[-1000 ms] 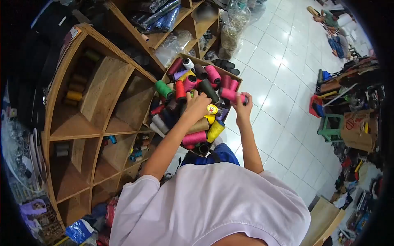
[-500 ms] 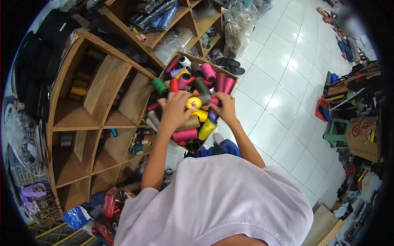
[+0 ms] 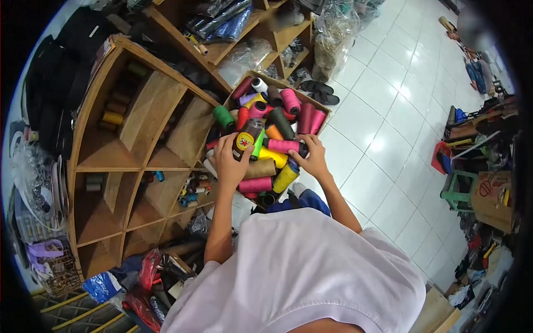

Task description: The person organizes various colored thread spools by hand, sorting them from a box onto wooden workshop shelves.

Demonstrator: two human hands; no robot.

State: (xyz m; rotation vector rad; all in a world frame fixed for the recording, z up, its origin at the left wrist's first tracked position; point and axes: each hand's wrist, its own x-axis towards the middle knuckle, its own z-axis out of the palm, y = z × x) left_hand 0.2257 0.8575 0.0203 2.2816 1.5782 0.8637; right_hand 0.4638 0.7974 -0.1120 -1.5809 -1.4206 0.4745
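My left hand (image 3: 230,158) is closed around a dark brown thread spool (image 3: 251,132) with a round yellow label facing up. My right hand (image 3: 312,159) grips one end of a pink thread spool (image 3: 282,146), lying across the pile. Both hands are over a cardboard box (image 3: 326,117) heaped with thread spools. Close to the hands lie a tan spool (image 3: 260,168), a yellow spool (image 3: 286,177), a dark green spool (image 3: 281,123) and a green spool (image 3: 224,117). Lower spools are hidden under the top layer.
Left of the box stands a wooden cubbyhole shelf (image 3: 139,166), with small spools (image 3: 191,194) in one compartment. Black sandals (image 3: 319,91) lie on the white tiled floor (image 3: 383,127) beyond the box. A green stool (image 3: 459,191) and a carton (image 3: 493,200) are at the right.
My left hand has turned the brown spool more upright and drawn it left. My right hand has moved apart from it and now holds the pink spool. The camera view has shifted slightly.
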